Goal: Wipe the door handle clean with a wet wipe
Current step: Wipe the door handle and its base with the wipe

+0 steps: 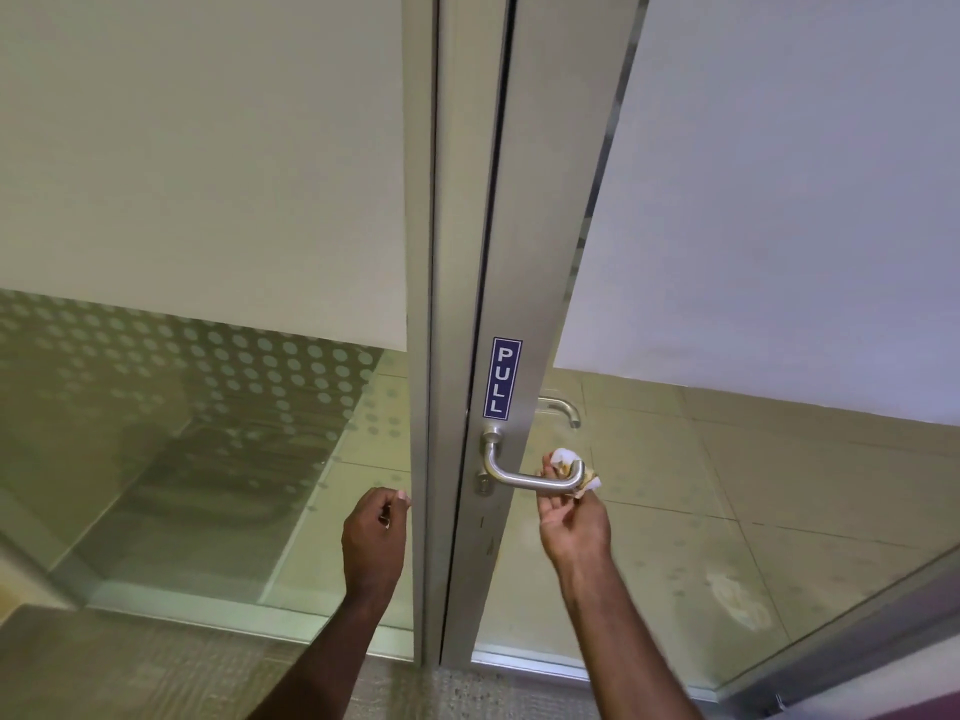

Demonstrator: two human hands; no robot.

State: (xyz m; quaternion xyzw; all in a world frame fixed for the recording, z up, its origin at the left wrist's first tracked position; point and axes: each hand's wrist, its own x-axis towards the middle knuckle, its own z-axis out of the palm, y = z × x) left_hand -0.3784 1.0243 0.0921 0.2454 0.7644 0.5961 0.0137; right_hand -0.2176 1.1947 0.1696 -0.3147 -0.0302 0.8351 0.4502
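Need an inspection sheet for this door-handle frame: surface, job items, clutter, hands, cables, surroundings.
Surface: aluminium door frame, with blue PULL sticker.
Job's things: lever door handle; white wet wipe bunched around its free end.
Clutter: nothing seen.
Grippers: right hand pinches the wipe on the handle; left hand loosely curled, empty, beside the frame.
Cables: nothing seen.
Surroundings: frosted glass panels with dot pattern; second handle behind the glass; tiled floor.
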